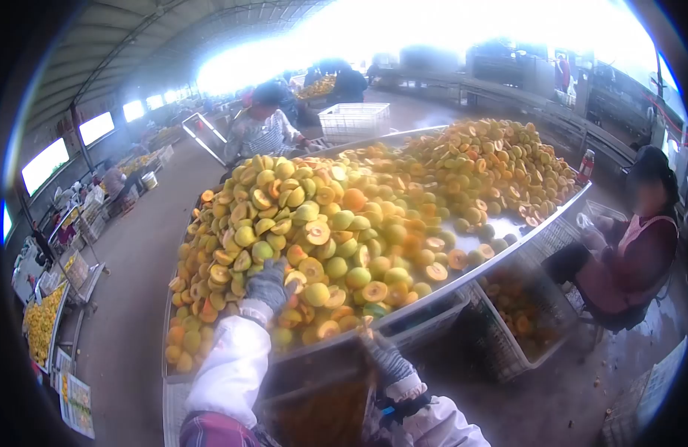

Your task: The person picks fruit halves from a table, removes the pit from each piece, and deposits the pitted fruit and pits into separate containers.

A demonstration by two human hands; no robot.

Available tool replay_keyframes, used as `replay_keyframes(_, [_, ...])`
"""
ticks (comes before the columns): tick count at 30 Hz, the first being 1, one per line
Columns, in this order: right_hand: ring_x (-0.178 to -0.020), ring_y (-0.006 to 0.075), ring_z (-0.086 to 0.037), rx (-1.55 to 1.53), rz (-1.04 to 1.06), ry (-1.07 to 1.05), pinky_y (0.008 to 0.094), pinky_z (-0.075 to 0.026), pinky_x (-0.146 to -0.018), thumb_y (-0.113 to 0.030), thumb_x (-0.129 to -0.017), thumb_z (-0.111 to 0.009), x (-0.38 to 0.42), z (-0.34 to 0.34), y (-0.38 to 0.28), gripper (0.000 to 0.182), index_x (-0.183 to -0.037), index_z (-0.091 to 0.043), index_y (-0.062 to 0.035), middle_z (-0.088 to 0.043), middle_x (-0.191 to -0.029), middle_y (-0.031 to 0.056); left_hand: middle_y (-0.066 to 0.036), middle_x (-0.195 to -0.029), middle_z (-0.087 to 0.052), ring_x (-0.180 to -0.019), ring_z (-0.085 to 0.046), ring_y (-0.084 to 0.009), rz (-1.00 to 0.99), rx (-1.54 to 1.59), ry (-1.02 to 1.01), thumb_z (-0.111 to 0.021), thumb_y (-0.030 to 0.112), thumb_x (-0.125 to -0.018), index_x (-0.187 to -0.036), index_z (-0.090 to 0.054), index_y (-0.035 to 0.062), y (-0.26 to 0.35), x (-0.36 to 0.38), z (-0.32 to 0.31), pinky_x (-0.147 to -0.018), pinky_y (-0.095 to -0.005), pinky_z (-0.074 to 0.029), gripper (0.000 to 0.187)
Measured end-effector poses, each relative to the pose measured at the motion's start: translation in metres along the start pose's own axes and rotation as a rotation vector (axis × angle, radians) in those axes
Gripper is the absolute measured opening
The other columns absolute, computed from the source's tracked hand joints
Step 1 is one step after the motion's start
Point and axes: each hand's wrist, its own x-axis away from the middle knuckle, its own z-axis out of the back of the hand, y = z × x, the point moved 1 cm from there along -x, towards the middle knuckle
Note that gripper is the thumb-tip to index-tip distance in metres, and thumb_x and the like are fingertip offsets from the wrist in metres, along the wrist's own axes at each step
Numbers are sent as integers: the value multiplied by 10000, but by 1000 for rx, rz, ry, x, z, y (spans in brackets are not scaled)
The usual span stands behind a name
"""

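Observation:
My left hand (268, 284), in a grey glove, reaches into a heap of halved yellow peaches (318, 232) on the table. Its fingers and thumb stand apart against the fruit, the fingertips partly hidden among the halves. Lower and to the right, my right hand (386, 356), also gloved, is held at the table's front edge. The fingers there are curled together, with a small orange-tan tip showing at their upper end; I cannot tell what it is. Below, between my arms, sits a crate (321, 406) with orange fruit in it, blurred.
The metal table (500, 259) has a raised rim. More crates stand under its front edge, one holding fruit (519, 313). A person (627, 238) sits at the right, another (262, 127) works across the table. A white crate (353, 121) and a bottle (585, 165) are near the far side.

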Motion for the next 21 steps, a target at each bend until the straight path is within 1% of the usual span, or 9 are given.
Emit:
replay_keyframes(5, [-990, 89, -513, 374, 254, 29, 247, -431, -890, -332, -955, -614, -37, 8, 22, 363, -1200, -600, -64, -587, -1069, -18, -216, -1289, -451, -1055, -580, -422, 55, 42, -143, -609, 280, -812, -1299, -494, 141, -9, -21, -84, -876, -497, -492, 520])
replay_keyframes(9, [-966, 78, -503, 228, 8, 11, 237, -434, -854, -386, -966, -580, -9, -19, -50, 412, -1204, -597, -50, -567, -1046, -18, -172, -1108, -562, -925, -620, -385, -279, -105, 158, -624, 191, -766, -1180, -552, 133, 2, 6, -84, -761, -493, -512, 423])
replay_keyframes(11, [-924, 57, -503, 142, -119, -51, 220, -441, -821, -326, -977, -577, 3, -41, -87, 381, -1227, -588, -39, -562, -1021, -41, -177, -1077, -591, -943, -625, -374, -13, -127, -100, -656, 235, -759, -1195, -543, 122, 17, 6, -65, -790, -475, -506, 465])
replay_keyframes(12, [-905, 45, -500, 172, -48, -70, 208, -440, -800, -290, -987, -563, 0, -40, -72, 362, -1240, -583, -33, -562, -1011, -51, -208, -1138, -578, -955, -624, -375, -216, -57, 254, -657, 230, -768, -1201, -533, 114, 14, 20, -60, -811, -461, -506, 465])
replay_keyframes(13, [-886, 33, -498, 201, 22, -82, 196, -439, -779, -255, -997, -549, 0, -40, -57, 345, -1253, -577, -26, -562, -1000, -61, -204, -1105, -587, -965, -625, -339, -4, 275, 120, -651, 210, -785, -1209, -510, 83, 23, 20, -43, -839, -430, -503, 465])
replay_keyframes(15, [-905, 16, -503, 68, -164, -106, 184, -439, -781, -226, -1009, -524, 17, -57, -66, 342, -1286, -562, -28, -572, -1038, -62, -128, -918, -614, -784, -636, -242, 179, 569, 333, -661, 145, -768, -1130, -553, 65, 25, 36, -29, -666, -368, -526, 386])
replay_keyframes(17, [-930, 21, -507, 74, -219, -167, 181, -439, -802, -228, -1011, -519, 33, -74, -74, 342, -1286, -560, -29, -570, -1077, -56, -56, -754, -586, -590, -567, -144, 640, 1466, 95, -654, 139, -777, -1036, -607, 69, 26, 70, 1, -469, -292, -453, 273])
replay_keyframes(18, [-930, 21, -507, 75, -249, -192, 181, -439, -802, -228, -1011, -519, 39, -78, -61, 342, -1286, -560, -29, -570, -1077, -56, -27, -691, -572, -479, -502, -106, 758, 1783, 161, -638, 137, -788, -973, -640, 84, 23, 91, -4, -366, -256, -358, 192])
replay_keyframes(21, [-1105, 83, -521, 171, -228, -329, 222, -394, -965, -349, -1018, -467, 57, -95, -27, 412, -1249, -587, -31, -620, -1153, 19, -46, -725, -553, -601, -528, -177, 823, 1984, 261, -555, 290, -865, -992, -615, 61, 34, 155, 8, -521, -300, -447, 269])
